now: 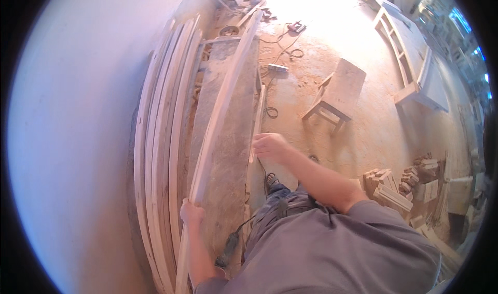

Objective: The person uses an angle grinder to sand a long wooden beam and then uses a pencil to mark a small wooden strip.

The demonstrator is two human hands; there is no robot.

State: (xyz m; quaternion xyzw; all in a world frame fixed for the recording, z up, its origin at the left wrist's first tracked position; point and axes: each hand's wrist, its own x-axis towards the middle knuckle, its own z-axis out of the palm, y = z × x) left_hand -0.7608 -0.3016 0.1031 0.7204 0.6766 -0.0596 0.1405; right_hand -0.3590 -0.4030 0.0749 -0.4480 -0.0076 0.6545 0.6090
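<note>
A long pale wooden beam (220, 105) lies lengthwise along a dusty workbench (228, 154), running from near my body to the far end. My left hand (192, 213) is closed around the beam's near part, at its left side. Over the bench's right edge, my right hand (270, 147) points left with loosely bent fingers, apart from the beam; nothing shows in it. A dark corded power tool (228, 247) rests on the bench close to my left forearm, its exact kind unclear.
Several long beams (165, 138) stand between bench and wall (78, 138). On the dusty floor are a small wooden stool (342, 84), a red power tool (296, 27) with its cord, and stacked wood offcuts (386, 187). A pale wooden furniture frame (410, 55) stands far right.
</note>
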